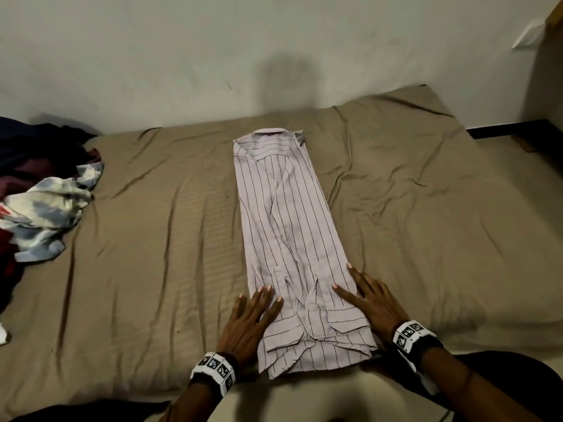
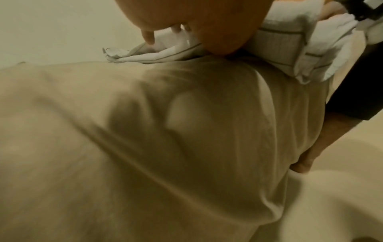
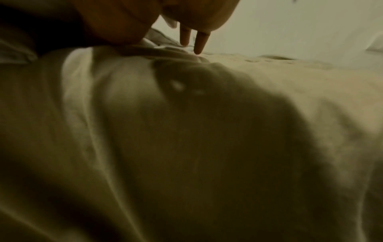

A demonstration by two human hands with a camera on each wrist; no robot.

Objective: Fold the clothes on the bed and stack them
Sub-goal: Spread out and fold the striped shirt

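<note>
The striped shirt lies in a long narrow strip down the middle of the bed, collar toward the far edge by the wall, hem and folded-in cuffs at the near edge. The left hand rests flat on the shirt's left side near the hem, fingers straight and spread; the right hand does the same on the right side — neither grips any cloth.

The likely next step is folding the strip across its length, and that is where it could slip. The sleeves are only tucked loosely, so lifting the hem with a shallow pinch could let the cuffs slide out and the side folds open. The bed's sheet is rumpled and soft, so pressing hard may drag the shirt askew. The pile of unfolded clothes sits at the left edge, well apart — no stack shows yet.
</note>
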